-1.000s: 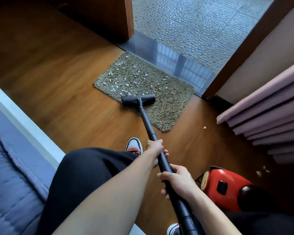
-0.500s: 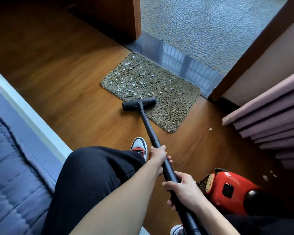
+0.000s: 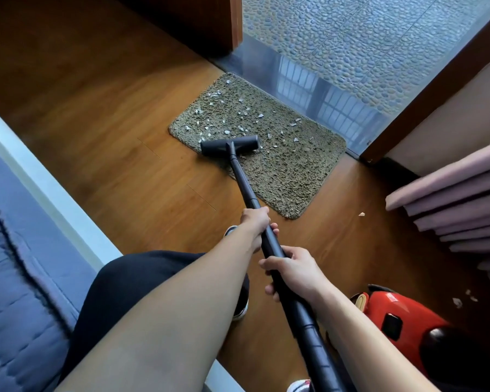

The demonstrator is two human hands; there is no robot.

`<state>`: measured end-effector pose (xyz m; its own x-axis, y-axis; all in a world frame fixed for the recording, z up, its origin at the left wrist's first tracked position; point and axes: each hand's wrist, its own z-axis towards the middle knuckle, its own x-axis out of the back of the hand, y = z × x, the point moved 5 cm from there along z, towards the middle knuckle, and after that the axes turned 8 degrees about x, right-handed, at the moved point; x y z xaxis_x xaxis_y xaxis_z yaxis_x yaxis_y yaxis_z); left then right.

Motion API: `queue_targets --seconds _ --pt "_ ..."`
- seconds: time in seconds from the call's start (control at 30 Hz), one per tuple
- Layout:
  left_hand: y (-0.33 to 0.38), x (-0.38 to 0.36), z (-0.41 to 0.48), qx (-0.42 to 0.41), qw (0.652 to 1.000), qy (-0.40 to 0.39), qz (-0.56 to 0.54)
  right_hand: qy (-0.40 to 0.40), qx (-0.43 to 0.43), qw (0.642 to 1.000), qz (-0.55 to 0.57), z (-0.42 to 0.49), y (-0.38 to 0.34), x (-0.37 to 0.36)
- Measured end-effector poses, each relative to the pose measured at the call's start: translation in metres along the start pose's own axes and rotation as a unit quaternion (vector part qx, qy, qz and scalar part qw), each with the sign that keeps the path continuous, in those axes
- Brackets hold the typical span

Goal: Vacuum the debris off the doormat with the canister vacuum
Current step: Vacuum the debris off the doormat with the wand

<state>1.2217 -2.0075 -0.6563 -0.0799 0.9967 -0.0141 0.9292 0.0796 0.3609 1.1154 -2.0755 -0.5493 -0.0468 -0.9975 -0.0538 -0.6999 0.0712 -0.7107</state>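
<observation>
A shaggy olive doormat point(image 3: 289, 171) lies on the wood floor before the glass door. Several pale debris bits point(image 3: 239, 113) are scattered over its far half. The black floor nozzle point(image 3: 229, 145) sits on the mat's near left part. Its black wand point(image 3: 244, 185) slants back toward me. My left hand point(image 3: 255, 222) grips the wand higher up the tube, fingers wrapped round it. My right hand point(image 3: 293, 271) grips the wand just behind. The red canister vacuum point(image 3: 399, 315) stands on the floor at the lower right.
A blue quilted bed with a white frame point(image 3: 48, 182) runs along the left. Pink curtain folds point(image 3: 458, 199) hang at the right. Loose scraps lie on the floor point(image 3: 361, 214) and near the curtain point(image 3: 457, 301). A glass door sill point(image 3: 303, 77) borders the mat's far edge.
The nozzle has slid forward from the mat's near edge further onto the mat, with both arms stretched out behind it. There is less debris on the mat's near left part.
</observation>
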Motion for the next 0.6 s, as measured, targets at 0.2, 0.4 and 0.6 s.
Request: queue_targets --seconds 0.2,0.4,0.6 --pt "0.025 0.007 0.011 -0.006 1.0 0.004 0.022 0.005 0.002 1.0 0.025 0.024 -0.009 -0.01" --pt "0.017 0.001 0.008 0.005 0.999 0.007 0.039 0.008 -0.004 1.0 0.024 0.015 -0.005 -0.002" --pt "-0.028 -0.016 -0.015 0.006 0.999 0.003 0.046 0.022 -0.017 1.0 0.014 -0.024 0.021 0.018"
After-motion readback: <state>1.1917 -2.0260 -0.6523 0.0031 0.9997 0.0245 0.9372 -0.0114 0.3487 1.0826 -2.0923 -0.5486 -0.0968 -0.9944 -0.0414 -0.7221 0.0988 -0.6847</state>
